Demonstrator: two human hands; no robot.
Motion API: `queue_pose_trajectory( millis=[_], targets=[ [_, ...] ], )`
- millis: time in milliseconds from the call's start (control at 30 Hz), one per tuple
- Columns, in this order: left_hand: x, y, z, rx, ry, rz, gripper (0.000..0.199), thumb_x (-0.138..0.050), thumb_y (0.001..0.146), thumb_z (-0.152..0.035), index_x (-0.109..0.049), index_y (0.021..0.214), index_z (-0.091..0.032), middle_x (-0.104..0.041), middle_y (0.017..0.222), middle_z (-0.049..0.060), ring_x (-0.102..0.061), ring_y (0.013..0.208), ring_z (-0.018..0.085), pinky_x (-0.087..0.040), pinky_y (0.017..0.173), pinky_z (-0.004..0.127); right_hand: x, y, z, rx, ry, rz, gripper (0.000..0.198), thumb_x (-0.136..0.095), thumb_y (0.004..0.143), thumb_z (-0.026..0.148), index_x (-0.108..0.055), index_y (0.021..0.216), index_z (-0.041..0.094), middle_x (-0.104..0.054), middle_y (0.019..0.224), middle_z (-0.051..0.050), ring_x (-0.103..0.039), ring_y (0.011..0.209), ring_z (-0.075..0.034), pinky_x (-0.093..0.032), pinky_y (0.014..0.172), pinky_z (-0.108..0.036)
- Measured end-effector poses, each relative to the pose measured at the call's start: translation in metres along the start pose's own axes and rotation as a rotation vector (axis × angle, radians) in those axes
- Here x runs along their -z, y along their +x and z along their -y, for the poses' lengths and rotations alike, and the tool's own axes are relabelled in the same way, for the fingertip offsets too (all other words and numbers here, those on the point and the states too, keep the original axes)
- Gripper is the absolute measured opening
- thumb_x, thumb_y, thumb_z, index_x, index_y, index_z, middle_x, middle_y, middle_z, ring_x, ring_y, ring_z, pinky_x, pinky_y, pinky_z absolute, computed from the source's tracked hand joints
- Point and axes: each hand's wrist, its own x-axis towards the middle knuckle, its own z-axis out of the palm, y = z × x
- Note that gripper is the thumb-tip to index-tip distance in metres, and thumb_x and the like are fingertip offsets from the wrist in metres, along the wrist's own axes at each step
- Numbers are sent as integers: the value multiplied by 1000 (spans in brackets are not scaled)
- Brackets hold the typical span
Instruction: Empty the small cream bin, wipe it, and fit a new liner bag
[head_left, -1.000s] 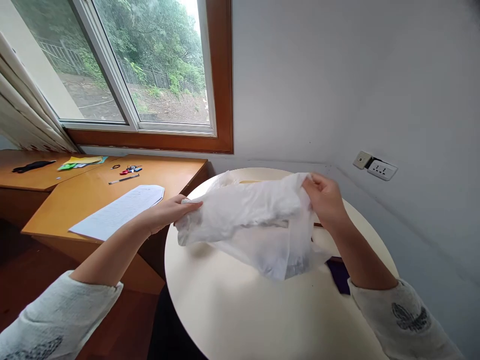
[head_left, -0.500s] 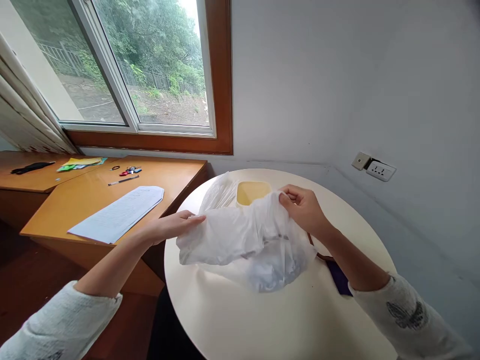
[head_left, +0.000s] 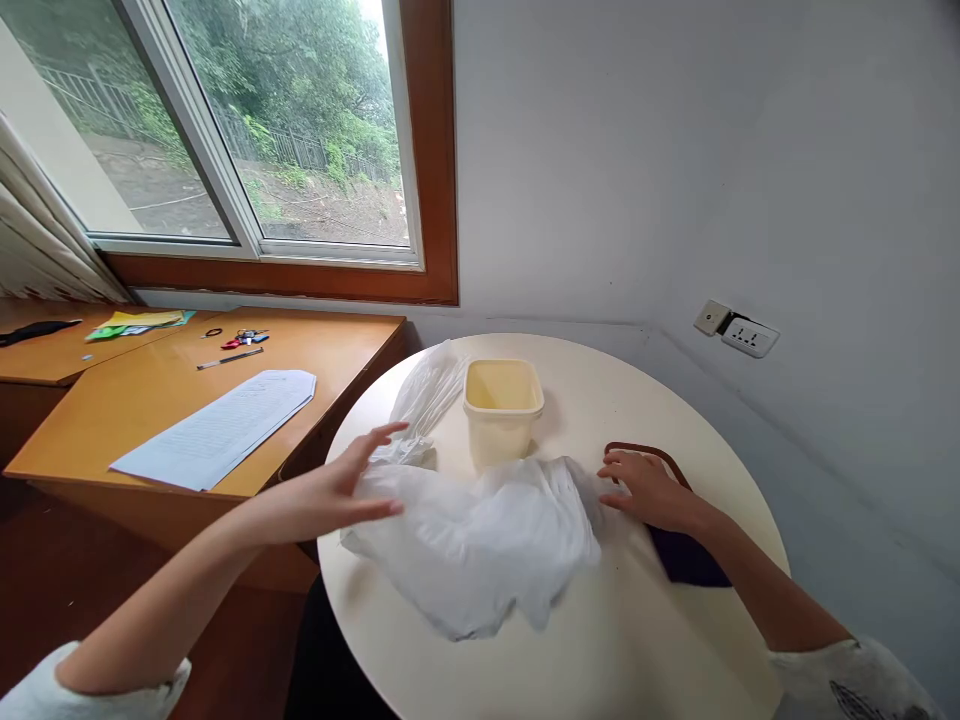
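A crumpled white plastic bag (head_left: 480, 540) lies spread on the round white table (head_left: 585, 650) in front of me. At its left edge is my left hand (head_left: 341, 490), thumb and fingers wide apart, holding nothing. My right hand (head_left: 649, 490) hovers by the bag's right end with its fingers loosely bent and apart; nothing shows in its grasp. Just behind the bag stands a pale yellow plastic tub (head_left: 502, 400), open at the top, its lower front partly covered by the bag. Another clear-white plastic bag (head_left: 427, 395) lies bunched to the tub's left.
A dark purple item (head_left: 690, 558) with a brown strap (head_left: 664, 455) lies under my right forearm. On the wooden desk (head_left: 352, 345) at left are papers (head_left: 217, 430), a pen (head_left: 229, 358) and keys (head_left: 246, 339). Wall sockets (head_left: 750, 336) are at right.
Both hands have let go of the white bag, which has dropped flatter onto the table. My right hand has moved right and down; the tub now shows more fully.
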Motion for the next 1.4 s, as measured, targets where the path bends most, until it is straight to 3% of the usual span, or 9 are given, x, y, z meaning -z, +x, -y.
queue_pose_trajectory(
  millis=[100,200,333,433,533,733,933,1167,1400],
  targets=[
    [-41,1,-9,-86,227,-58,93,-65,65,-54,-11,139,-39,-4,149,10,-17,132,40,-29,100,55,-10,1,3,12,-17,-2,19,-49,78,38,-61,76,23,-58,110,-7,-49,109,-27,-28,95,-49],
    [-94,3,-11,-141,487,-131,114,-81,41,-51,-22,137,-37,2,149,14,-2,130,52,-9,96,71,-10,4,8,23,3,-29,18,-44,81,34,-55,71,22,-61,92,-5,-56,88,-22,-34,88,-45],
    [-150,6,-2,-348,654,-280,106,-84,43,-35,-28,133,-40,-4,148,14,-6,131,49,-3,94,73,3,2,17,-20,201,26,20,-41,83,36,-52,74,22,-61,77,-3,-56,71,-18,-43,68,-34],
    [-164,10,9,-422,664,-332,75,-76,56,-15,-44,122,-31,-16,146,14,-15,132,42,-10,99,69,18,-4,29,2,409,-20,22,-41,84,40,-51,77,22,-58,72,0,-54,63,-15,-44,61,-28],
    [-161,15,17,-435,594,-332,54,-58,57,2,-53,104,-23,-32,138,13,-28,127,35,-20,102,61,33,-9,43,17,513,-119,25,-44,83,45,-51,79,22,-53,63,2,-50,56,-13,-43,57,-27],
    [-129,23,16,-298,191,-326,45,-37,62,3,-53,97,-21,-45,125,10,-49,109,24,-44,87,39,55,-12,59,38,572,-289,27,-50,81,47,-55,81,21,-53,63,2,-44,51,-10,-38,50,-24],
    [-88,26,8,-187,-103,-395,34,-34,72,-8,-54,98,-16,-60,97,7,-55,90,22,-45,78,33,62,-10,55,24,534,-398,26,-51,81,46,-56,79,21,-50,58,2,-41,49,-10,-35,47,-23],
    [-41,22,-13,-147,-179,-504,18,-38,78,-24,-54,82,-17,-51,66,-1,-48,65,15,-39,58,24,57,-11,48,0,530,-425,27,-51,80,47,-57,78,20,-49,57,3,-40,47,-9,-34,44,-22],
    [-20,27,-11,-147,-290,-425,22,-43,81,-34,-59,82,-18,-60,79,2,-53,75,18,-43,66,25,64,-7,46,1,515,-493,29,-52,78,49,-58,78,20,-52,59,2,-44,50,-10,-35,45,-22]
  ],
)
